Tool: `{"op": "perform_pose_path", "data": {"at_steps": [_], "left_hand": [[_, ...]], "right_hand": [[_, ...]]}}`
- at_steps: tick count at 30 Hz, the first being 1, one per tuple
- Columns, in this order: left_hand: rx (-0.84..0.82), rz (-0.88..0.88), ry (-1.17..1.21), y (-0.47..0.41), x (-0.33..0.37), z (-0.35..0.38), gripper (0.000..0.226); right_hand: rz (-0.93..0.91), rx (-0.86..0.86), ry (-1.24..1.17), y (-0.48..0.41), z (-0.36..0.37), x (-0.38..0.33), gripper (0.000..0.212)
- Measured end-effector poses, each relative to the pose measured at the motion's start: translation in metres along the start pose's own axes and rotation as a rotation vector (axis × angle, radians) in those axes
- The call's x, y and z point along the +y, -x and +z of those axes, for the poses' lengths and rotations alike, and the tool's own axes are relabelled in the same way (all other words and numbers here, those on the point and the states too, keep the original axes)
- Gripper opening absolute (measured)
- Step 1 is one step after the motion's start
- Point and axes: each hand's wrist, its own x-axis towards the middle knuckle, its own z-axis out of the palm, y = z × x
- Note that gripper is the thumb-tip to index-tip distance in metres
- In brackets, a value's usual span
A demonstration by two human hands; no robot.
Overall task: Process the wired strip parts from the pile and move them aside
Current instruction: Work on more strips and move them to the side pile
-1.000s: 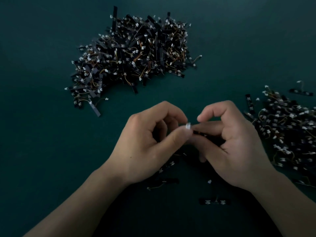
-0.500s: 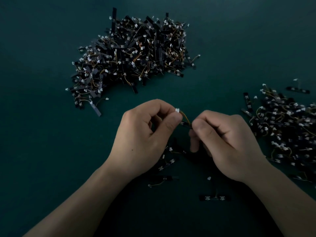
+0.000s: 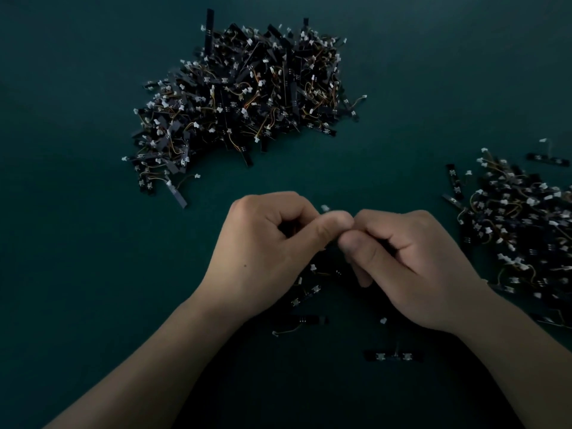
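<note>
A dark green table top [image 3: 77, 243] fills the view. On its far side, left of centre, lies the big pile [image 3: 247, 97] of black strips tangled with orange-yellow wires and small white connectors; a few strips stick out of its edges. At the right edge sits a second, flatter heap [image 3: 520, 236] of the same parts, partly cut off by the frame, with a few single strips lying loose around its near-left and far sides.

Both forearms come in from the bottom corners and the hands meet at the middle, nearer than both heaps. The left hand [image 3: 272, 258] is curled, thumb laid against the side of the forefinger. The right hand [image 3: 411, 267] is curled too, its thumb tip touching the left thumb tip. Between them they pinch one wired strip part [image 3: 325, 208] (almost wholly hidden by the fingers, and the hands are slightly blurred). Only its white connector shows, just above the left thumb tip; how the strip lies inside the grip I cannot tell.

Under and just nearer than the hands a handful of loose parts [image 3: 306, 294] lies on the table: one strip with a curling wire [image 3: 305, 320] below the left wrist, and another strip [image 3: 393, 356] lying crosswise below the right wrist.
</note>
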Motion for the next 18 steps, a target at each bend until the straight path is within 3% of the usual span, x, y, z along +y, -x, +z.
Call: {"op": "perform_pose_path", "data": {"at_steps": [4,11,18], "left_hand": [[-0.054,0.032,0.001,0.0006,-0.0026,-0.0017,0.041],[-0.083,0.009,-0.007,-0.0003,-0.0012,-0.003,0.035],[-0.123,0.027,0.019,0.0004,-0.0011,-0.0052,0.038]], "right_hand": [[0.051,0.069,-0.057,-0.002,0.0006,-0.0004,0.04],[0.065,0.037,-0.22,0.0013,-0.0023,0.0024,0.032],[0.076,0.056,-0.195,0.0019,0.0011,0.0042,0.031]]}}
